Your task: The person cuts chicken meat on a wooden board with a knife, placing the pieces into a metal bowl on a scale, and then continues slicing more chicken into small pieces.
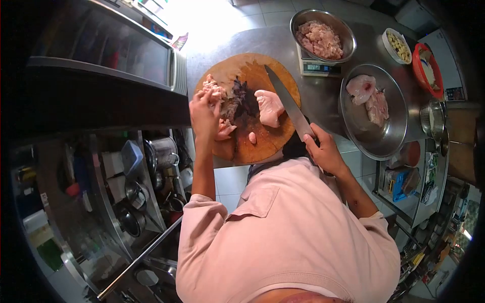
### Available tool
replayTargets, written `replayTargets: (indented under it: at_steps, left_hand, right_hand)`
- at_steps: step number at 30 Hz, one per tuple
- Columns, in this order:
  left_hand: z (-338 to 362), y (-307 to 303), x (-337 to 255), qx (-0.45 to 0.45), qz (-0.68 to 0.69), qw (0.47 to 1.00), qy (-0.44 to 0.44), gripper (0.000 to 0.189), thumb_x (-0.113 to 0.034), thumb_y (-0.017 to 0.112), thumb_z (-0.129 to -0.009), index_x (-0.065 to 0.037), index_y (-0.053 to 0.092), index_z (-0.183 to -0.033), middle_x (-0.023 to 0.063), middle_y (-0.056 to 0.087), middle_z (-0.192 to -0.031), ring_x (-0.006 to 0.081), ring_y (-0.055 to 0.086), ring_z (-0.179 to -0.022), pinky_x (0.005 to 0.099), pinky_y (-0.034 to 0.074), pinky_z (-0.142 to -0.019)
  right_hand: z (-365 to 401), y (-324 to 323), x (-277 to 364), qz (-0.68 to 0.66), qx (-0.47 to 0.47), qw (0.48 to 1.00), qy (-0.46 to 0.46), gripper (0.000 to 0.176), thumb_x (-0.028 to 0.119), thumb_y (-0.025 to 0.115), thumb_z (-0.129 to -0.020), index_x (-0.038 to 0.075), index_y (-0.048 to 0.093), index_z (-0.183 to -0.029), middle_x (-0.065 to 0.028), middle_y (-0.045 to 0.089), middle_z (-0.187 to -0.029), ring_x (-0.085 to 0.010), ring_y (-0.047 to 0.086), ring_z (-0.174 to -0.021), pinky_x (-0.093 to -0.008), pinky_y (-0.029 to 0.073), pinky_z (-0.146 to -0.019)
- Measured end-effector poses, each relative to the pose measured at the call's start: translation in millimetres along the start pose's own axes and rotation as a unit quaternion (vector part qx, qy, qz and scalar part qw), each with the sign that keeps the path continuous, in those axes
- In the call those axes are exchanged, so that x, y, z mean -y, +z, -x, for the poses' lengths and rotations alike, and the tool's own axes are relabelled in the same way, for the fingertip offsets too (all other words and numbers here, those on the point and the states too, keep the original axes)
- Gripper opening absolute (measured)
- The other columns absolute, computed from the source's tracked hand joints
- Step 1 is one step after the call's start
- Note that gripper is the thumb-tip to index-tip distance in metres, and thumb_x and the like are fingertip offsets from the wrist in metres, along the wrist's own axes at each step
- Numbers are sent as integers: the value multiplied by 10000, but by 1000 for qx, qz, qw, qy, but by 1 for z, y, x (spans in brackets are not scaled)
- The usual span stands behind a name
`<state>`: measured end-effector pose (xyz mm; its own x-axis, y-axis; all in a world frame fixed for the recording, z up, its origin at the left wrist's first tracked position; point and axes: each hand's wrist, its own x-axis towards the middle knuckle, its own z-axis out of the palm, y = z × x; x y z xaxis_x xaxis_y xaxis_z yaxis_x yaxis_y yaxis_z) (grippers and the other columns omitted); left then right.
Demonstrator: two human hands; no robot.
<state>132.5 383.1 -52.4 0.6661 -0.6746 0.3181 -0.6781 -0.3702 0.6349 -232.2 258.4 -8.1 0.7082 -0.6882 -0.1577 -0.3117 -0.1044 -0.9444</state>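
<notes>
My right hand [324,150] is wrapped round the handle of a large kitchen knife [288,101], its blade slanting up and left across the right side of a round wooden chopping board [237,151]. Just left of the blade lies a pale pink piece of raw chicken [270,107]. At the board's left edge my left hand [204,115] has its fingers curled on cut chicken pieces [213,87]; the fingertips are partly hidden. More meat [225,130] lies beside that wrist, and a small scrap [252,137] sits near the front. A dark patch [242,98] marks the board's middle.
A steel bowl of minced meat [319,39] stands on a digital scale [319,68]. On the right, a larger steel bowl [348,126] holds raw meat pieces [361,88]. Behind it are a white dish [397,46] of pale cubes and a red basin [419,76]. Shelving with pots [162,151] is at left.
</notes>
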Motion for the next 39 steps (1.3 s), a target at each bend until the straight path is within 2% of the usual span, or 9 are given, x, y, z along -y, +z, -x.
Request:
replayTargets:
  at_steps: [2, 6, 8, 16, 21, 27, 33, 35, 39]
  left_hand:
    - [13, 9, -4, -7, -195, 980, 35, 455, -170, 811, -911, -37, 724, -1337, 196, 727, -1137, 396, 676, -1109, 483, 530, -1016]
    - [26, 17, -52, 103, 5, 994, 31, 495, -230, 818, -901, -36, 686, -1337, 230, 661, -1270, 419, 638, -1177, 507, 522, -1026]
    - [43, 42, -70, 201, 154, 967, 3, 491, -245, 828, -899, -36, 665, -1313, 233, 627, -1328, 422, 627, -1169, 517, 526, -1013]
    - [41, 86, -88, 186, -36, 961, 199, 692, -91, 811, -777, -70, 569, -1425, 236, 579, -1255, 429, 632, -1193, 495, 561, -985]
    - [8, 51, -75, 242, 300, 920, -65, 213, -49, 655, -957, 31, 745, -1133, 111, 821, -976, 185, 797, -907, 306, 624, -798]
    - [-40, -5, -87, 407, 340, 834, -152, 336, -208, 787, -968, 14, 733, -1215, 40, 759, -982, 128, 692, -887, 288, 581, -818]
    - [-38, 71, -59, 332, 150, 931, 18, 335, -191, 825, -926, -9, 716, -1186, 129, 770, -1073, 277, 736, -952, 374, 590, -871]
    - [-29, 89, -47, 283, 98, 954, -3, 337, -159, 832, -890, -36, 702, -1176, 198, 732, -1155, 377, 714, -1070, 411, 583, -924]
    - [-22, 94, -50, 216, 96, 969, 66, 345, -132, 845, -892, -46, 714, -1199, 143, 705, -1087, 303, 712, -970, 413, 581, -823]
  right_hand:
    - [1, -5, 3, 29, 11, 999, 41, 196, 185, 628, -1068, -6, 583, -1066, -150, 645, -764, -211, 603, -686, -407, 484, -674]
    - [4, -6, 0, 40, -2, 998, 50, 202, 185, 626, -1070, -9, 573, -1051, -159, 653, -770, -216, 609, -671, -404, 484, -661]
    - [2, -6, 4, 28, 4, 996, 80, 204, 181, 628, -1069, -10, 563, -1036, -158, 650, -762, -215, 612, -660, -405, 482, -651]
    - [2, 0, -9, -4, -2, 1000, 10, 176, 154, 597, -1124, 45, 540, -998, 24, 510, -645, -57, 468, -512, -275, 368, -458]
    - [4, -11, 6, -12, -7, 997, 73, 203, 187, 630, -1077, -5, 583, -1028, -80, 614, -700, -135, 583, -634, -354, 460, -604]
    - [5, -10, 3, -63, -6, 993, 95, 215, 204, 616, -1093, 13, 572, -1005, -35, 603, -698, -89, 548, -616, -321, 425, -570]
    - [4, -8, -11, -35, -4, 999, 40, 193, 164, 614, -1114, 59, 512, -988, 19, 518, -680, -54, 470, -513, -261, 375, -431]
    - [8, -14, -15, 35, -8, 999, 37, 200, 166, 643, -1040, -16, 560, -1059, -132, 614, -784, -174, 597, -709, -390, 500, -687]
    - [17, -24, -9, 70, -6, 996, 48, 213, 136, 651, -1012, -11, 556, -1135, -175, 613, -840, -211, 638, -761, -417, 518, -743]
